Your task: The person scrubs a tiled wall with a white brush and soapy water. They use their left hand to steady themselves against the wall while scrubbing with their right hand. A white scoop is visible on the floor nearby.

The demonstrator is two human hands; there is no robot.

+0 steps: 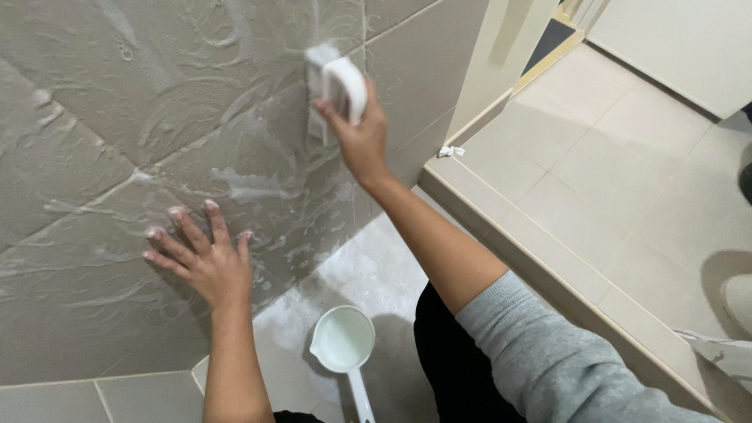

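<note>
Against the soapy tiled wall: a person's two bare hands, seen from above by the head camera.
Right hand [362, 141]: fingers clamped around a white scrubbing brush [343, 86], pressing it to the wall high in the frame; grey sleeve [548, 352] pushed up the forearm.
White scrubbing brush: rounded white back facing the camera, its working face against the tile; edges blurred, so the bristles cannot be made out.
Left hand [200, 262]: flat on the wall, fingers spread apart and pointing up-left, holding nothing; well apart from the right hand, lower and to its left.
Tiled wall [117, 117]: large grey-beige tiles with pale grout lines, covered in white streaks and swirls of foam, thickest between the two hands.
Floor [376, 274]: pale, wet and foamy patch at the foot of the wall.
White ladle-shaped dipper [343, 341]: lying on the floor below the right forearm, bowl upward, handle running toward the bottom edge; touched by neither hand.
Raised step [501, 227]: light tiled ledge right of the arm, bordering a dry tiled area.
Small white scrap [450, 151]: on the step's far end, near the wall corner.
</note>
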